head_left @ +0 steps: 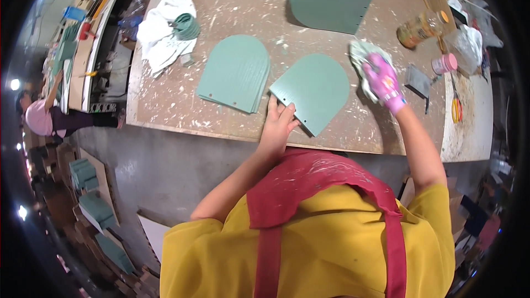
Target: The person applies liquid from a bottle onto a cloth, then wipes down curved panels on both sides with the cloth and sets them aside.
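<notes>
A green arch-shaped panel (316,89) lies tilted on the table in front of me, with small holes along its straight edge. My left hand (280,121), bare, grips that straight edge at its near left side. To the right of the panel, my right hand (382,80) wears a pink patterned glove and is closed on a crumpled white cloth (361,58), pressed to the tabletop. Left of the panel rests a low stack of matching green panels (234,72). A taller stack of the same panels (331,0) stands at the far side.
The brown table (182,113) is spotted with paint. White rags (165,27) and a green cup (186,26) are at left. On the right are a bottle (420,30), a pink-capped jar (444,64), a grey block (418,81) and orange-handled scissors (456,107). Another person (41,116) works far left.
</notes>
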The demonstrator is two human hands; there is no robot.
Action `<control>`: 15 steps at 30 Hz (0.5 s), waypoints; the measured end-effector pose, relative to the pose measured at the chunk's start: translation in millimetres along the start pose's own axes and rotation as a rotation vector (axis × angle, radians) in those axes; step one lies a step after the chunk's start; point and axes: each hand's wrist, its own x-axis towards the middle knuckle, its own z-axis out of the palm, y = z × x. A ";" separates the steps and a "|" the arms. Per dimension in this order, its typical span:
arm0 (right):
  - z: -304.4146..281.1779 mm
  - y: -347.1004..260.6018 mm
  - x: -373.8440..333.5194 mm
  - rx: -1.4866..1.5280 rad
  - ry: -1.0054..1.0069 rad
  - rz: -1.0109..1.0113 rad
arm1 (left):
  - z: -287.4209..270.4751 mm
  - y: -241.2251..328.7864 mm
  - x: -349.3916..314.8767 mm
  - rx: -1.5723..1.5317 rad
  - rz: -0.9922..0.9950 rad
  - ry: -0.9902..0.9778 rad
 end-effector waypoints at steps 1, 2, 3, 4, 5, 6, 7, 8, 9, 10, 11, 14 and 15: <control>-2.0 5.0 -12.4 0.028 -0.034 0.064 | -2.0 6.1 -9.1 0.069 0.078 0.002; -5.7 4.5 -27.2 0.092 -0.002 0.088 | -3.5 9.3 -14.9 0.140 0.150 -0.010; -5.0 6.2 -35.4 0.143 0.001 0.104 | -9.9 6.3 -16.7 0.221 0.284 -0.057; -2.9 4.5 -40.9 0.290 -0.003 0.170 | -19.8 -0.6 -13.5 0.225 0.295 -0.045; -4.2 2.2 -43.8 0.286 0.006 0.154 | -23.3 -1.4 -11.1 0.610 0.487 -0.025; -4.9 0.9 -44.0 0.282 0.015 0.138 | -25.5 -1.9 -9.4 0.999 0.673 -0.003; -2.4 3.0 -41.4 0.290 0.018 0.132 | -26.1 -1.5 -4.7 1.132 0.876 0.021; 0.9 7.4 -39.0 0.293 0.005 0.138 | -25.2 5.8 -1.0 1.139 0.881 0.021; 3.0 9.9 -37.1 0.295 -0.009 0.142 | -26.5 13.8 2.5 1.307 0.979 0.050; 3.4 10.6 -37.8 0.302 -0.006 0.138 | -25.9 21.3 5.8 1.474 1.075 0.081; 5.1 9.4 -39.3 0.309 0.015 0.132 | -16.1 31.3 4.5 1.510 1.153 0.157; 2.9 6.8 -43.8 0.289 0.038 0.113 | -2.9 55.5 3.4 1.448 1.184 0.167; 4.1 6.3 -45.2 0.299 0.056 0.113 | 3.2 63.0 4.8 1.321 1.054 0.217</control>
